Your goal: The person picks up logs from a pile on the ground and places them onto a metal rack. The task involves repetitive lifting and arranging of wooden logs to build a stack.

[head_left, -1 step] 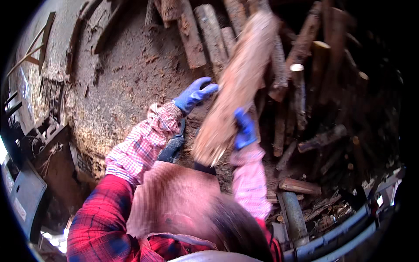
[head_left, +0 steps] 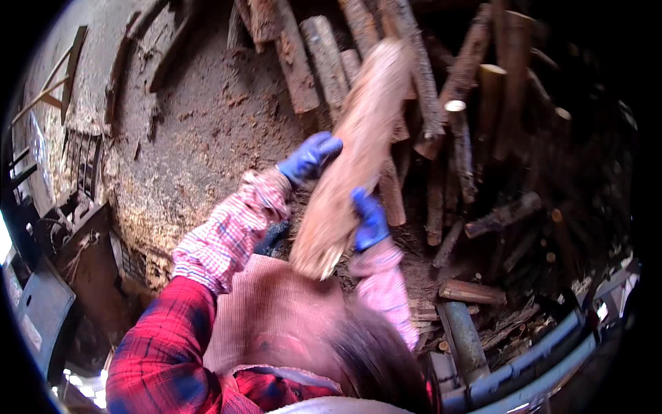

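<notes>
Hands in blue gloves, left hand (head_left: 309,158) and right hand (head_left: 370,221), both grasp one split log (head_left: 352,152) (tilted) above the woodpile (head_left: 483,172).

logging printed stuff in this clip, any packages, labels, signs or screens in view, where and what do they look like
None can be made out: no package, label, sign or screen.
In view instead: a long pale split log held between the blue-gloved left hand and the blue-gloved right hand, a pile of dark stacked logs behind, and sawdust-covered ground.
</notes>
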Demonstrator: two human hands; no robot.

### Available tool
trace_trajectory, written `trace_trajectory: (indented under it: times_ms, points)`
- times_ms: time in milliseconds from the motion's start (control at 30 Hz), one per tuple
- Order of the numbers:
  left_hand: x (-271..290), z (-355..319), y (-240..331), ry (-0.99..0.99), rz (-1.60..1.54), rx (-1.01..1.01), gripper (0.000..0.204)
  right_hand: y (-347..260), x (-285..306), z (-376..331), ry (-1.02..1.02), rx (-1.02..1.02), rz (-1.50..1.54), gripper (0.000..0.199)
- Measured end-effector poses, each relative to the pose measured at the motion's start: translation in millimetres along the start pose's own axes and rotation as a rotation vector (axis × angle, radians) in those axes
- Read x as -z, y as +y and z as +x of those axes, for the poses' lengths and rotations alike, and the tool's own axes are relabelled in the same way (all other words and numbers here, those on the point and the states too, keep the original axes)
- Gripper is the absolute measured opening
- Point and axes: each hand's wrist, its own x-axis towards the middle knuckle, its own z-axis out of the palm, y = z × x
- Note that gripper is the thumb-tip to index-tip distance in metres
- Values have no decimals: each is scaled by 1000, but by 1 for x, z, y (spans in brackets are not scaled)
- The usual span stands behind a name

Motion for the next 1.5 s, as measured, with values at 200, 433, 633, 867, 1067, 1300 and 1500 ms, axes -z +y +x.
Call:
trace_trajectory:
  times_ms: [200,433,633,867,1067,1300,1500]
  points:
    - [-139,-203,36,-90,-349,600,58,118,-7,-206,-82,-228,590,67]
    - [-259,-283,47,-351,109,69,46,91,-49,-404,120,716,143,70]
    - [-483,-443,90,-935,541,-326,53,99,57,-582,297,1043,81,82]
    - [-500,-540,7,-888,461,-101,47,114,86,-869,937,1325,-782,94]
    - [-416,-562,-41,-749,940,63,62,180,215,-867,1392,846,-1215,107]
    - [-272,-554,-27,-525,1146,44,66,234,265,-883,1379,829,-1277,111]
    - [-167,-530,-25,-164,1129,225,42,166,107,-708,1229,1297,-1013,68]
